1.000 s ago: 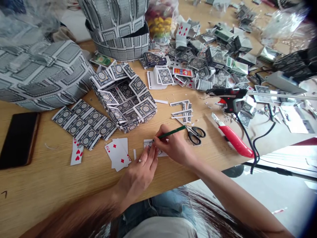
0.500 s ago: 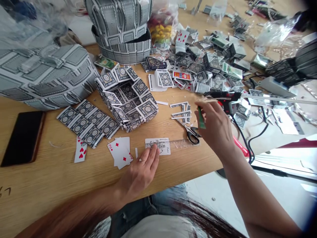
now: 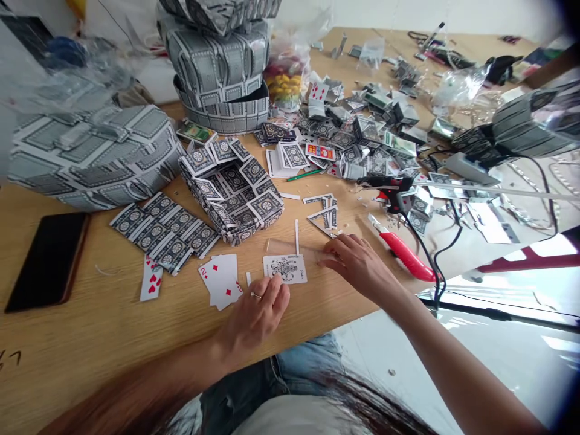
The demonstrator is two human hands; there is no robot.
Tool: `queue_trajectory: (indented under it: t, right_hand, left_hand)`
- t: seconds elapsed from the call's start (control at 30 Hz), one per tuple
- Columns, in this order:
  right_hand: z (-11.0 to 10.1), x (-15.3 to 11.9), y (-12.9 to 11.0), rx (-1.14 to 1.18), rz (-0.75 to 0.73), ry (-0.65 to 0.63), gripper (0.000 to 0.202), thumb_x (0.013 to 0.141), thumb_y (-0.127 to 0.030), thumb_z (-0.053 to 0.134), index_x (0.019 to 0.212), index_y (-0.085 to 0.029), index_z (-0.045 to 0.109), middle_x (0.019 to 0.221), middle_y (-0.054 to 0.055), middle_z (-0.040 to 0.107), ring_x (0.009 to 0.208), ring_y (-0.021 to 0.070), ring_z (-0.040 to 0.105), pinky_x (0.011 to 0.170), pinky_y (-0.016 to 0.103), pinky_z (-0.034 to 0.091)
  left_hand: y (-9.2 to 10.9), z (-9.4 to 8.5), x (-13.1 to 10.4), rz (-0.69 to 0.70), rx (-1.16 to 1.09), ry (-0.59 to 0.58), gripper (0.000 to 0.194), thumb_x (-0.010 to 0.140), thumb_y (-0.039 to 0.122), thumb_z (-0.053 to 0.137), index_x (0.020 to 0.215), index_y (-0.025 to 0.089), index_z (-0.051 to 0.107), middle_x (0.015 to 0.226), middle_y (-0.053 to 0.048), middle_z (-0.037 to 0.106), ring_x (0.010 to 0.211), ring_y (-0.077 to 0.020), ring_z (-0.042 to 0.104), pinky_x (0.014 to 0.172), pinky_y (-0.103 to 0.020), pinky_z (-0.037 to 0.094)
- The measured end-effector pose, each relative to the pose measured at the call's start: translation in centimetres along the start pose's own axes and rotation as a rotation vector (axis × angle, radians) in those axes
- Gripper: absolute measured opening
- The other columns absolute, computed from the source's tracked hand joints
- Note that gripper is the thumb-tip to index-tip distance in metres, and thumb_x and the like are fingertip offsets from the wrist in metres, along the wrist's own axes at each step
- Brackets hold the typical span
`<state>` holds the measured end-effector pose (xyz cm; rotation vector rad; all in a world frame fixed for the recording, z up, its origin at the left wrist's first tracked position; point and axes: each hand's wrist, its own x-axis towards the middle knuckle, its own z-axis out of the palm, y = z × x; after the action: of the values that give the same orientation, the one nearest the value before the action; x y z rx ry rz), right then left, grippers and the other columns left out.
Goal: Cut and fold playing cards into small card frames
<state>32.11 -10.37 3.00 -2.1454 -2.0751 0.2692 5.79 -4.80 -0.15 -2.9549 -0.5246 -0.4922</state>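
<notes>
Partly beneath loosely curled, ungripping left fingers point(image 3: 283, 294), joker card point(image 3: 286, 269), right fingers point(image 3: 341, 249) grasping clear ruler point(image 3: 312, 252)

1 black phone point(image 3: 48, 260) lies on the wooden table point(image 3: 77, 344).

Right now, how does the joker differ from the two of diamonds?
The joker shows a black figure; the two of diamonds has red pips. The joker lies sideways, while the two of diamonds runs more lengthwise, away from you. Your left hand's fingertips are at the joker, but not on the two of diamonds. Both lie face up on the table.
</notes>
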Motion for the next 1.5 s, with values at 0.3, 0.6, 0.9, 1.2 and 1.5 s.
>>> queue_trajectory:
  t: [0.3,0.6,0.9,1.2,1.5]
  right_hand:
    - [-0.6,-1.0,2.2,0.013,0.346,0.168,0.025,0.092,-0.036,0.053,0.103,-0.017,0.065,0.099,0.011,0.064,0.085,0.0254,0.064,0.072,0.038,0.05]
    - [-1.7,-1.8,5.3,0.091,0.357,0.019,0.024,0.086,-0.034,0.058,0.102,-0.018,0.067,0.089,0.007,0.069,0.076,0.0187,0.064,0.064,0.029,0.046]
    - [-2.8,-2.3,3.9,0.064,0.417,0.109,0.017,0.081,-0.035,0.06,0.089,-0.02,0.061,0.07,0.001,0.063,0.063,0.0177,0.058,0.056,0.028,0.038]
    - [-2.6,-2.7,-1.1,1.132,0.254,0.156,0.038,0.075,-0.048,0.072,0.091,-0.021,0.05,0.073,-0.001,0.057,0.059,0.0112,0.052,0.049,0.023,0.04]
    - [-4.4,2.5,-8.8,1.343,0.217,0.27,0.043,0.059,-0.032,0.087,0.079,-0.021,0.05,0.075,-0.004,0.056,0.058,0.0074,0.046,0.052,0.021,0.04]
  left_hand:
    - [-0.7,0.0,0.3,0.044,-0.018,-0.08,0.042,0.093,0.007,0.042,0.132,0.01,0.056,0.136,-0.014,0.059,0.127,-0.0248,0.054,0.102,-0.039,0.047]
    - [-1.7,0.2,1.4,-0.203,-0.269,-0.027,0.034,0.092,0.024,0.059,0.124,0.015,0.056,0.123,-0.014,0.061,0.113,-0.0252,0.058,0.097,-0.04,0.047]
    - [-3.1,-0.5,4.4,-0.573,-0.659,-0.144,0.045,0.066,0.01,0.082,0.096,0.018,0.049,0.105,-0.007,0.057,0.109,-0.0278,0.055,0.094,-0.045,0.045]
    - [-4.6,-3.6,6.2,-0.693,-1.329,-0.209,0.035,0.078,0.023,0.07,0.103,0.022,0.046,0.088,-0.002,0.073,0.08,-0.0186,0.071,0.069,-0.028,0.052]
    - [-5.8,-7.4,6.6,-0.776,-1.674,-0.066,0.029,0.07,0.034,0.078,0.09,0.015,0.067,0.087,-0.005,0.074,0.079,-0.0187,0.067,0.078,-0.031,0.052]
